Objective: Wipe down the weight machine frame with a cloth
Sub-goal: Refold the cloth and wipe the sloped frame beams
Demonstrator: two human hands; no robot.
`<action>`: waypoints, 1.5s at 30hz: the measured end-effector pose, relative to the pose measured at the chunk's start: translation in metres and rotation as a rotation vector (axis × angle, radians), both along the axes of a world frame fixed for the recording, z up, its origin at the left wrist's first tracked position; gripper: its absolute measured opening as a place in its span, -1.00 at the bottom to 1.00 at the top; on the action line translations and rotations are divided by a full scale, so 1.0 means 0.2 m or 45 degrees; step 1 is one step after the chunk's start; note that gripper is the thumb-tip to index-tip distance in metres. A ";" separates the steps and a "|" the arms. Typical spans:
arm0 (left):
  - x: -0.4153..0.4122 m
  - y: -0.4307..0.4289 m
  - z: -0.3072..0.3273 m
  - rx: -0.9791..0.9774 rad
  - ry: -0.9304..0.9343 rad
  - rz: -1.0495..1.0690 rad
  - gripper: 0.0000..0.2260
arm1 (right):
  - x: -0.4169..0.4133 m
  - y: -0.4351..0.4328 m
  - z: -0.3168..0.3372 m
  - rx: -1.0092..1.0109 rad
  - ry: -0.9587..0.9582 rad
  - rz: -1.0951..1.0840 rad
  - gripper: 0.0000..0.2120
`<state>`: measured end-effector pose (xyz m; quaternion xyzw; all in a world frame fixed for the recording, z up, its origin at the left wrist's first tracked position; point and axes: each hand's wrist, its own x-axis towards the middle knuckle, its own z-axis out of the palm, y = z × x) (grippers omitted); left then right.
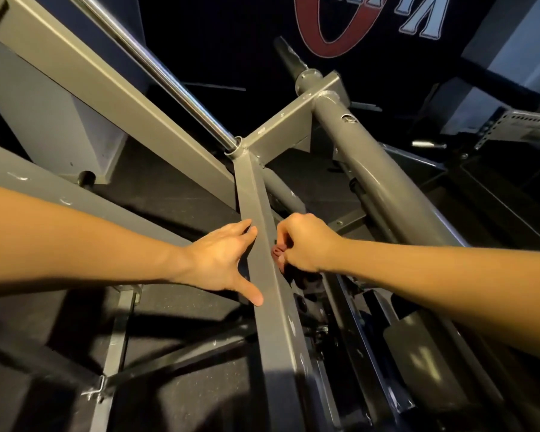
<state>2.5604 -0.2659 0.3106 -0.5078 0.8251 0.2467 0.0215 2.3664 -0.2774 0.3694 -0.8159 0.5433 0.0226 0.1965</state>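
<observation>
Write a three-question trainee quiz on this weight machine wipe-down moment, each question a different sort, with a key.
1. True or false: the left hand holds the cloth.
2. Multiple choice: where is the right hand working? A) on the chrome rod B) at the right side of the square frame bar C) on the round tube
3. Fill in: the left hand's fingers are ____ and rest against the frame bar.

Key
1. False: the right hand grips the reddish cloth; the left hand holds nothing.
2. B
3. straight
</observation>
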 end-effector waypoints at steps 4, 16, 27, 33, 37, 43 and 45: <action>0.00 0.10 0.04 -0.099 0.051 -0.069 0.27 | -0.08 0.32 0.09 0.293 0.119 0.126 -0.88; -0.06 0.19 -0.03 -0.091 0.119 -0.176 0.33 | -0.03 0.33 0.05 -0.002 -0.022 -0.113 -0.86; -0.07 0.21 0.00 -0.031 0.094 -0.134 0.38 | -0.06 0.50 0.02 -0.023 -0.076 -0.220 -0.86; -0.08 0.21 0.03 -0.047 0.061 -0.152 0.37 | -0.13 0.52 -0.02 0.019 -0.218 -0.247 -0.84; -0.07 0.21 0.03 -0.046 0.074 -0.172 0.33 | -0.22 0.80 0.07 0.461 -0.064 -0.104 -0.93; -0.08 0.21 0.02 -0.054 0.069 -0.169 0.35 | -0.15 0.66 0.04 0.161 -0.030 -0.079 -0.92; -0.07 0.21 0.02 -0.060 0.071 -0.158 0.36 | -0.10 0.52 0.01 0.003 -0.051 -0.095 -0.91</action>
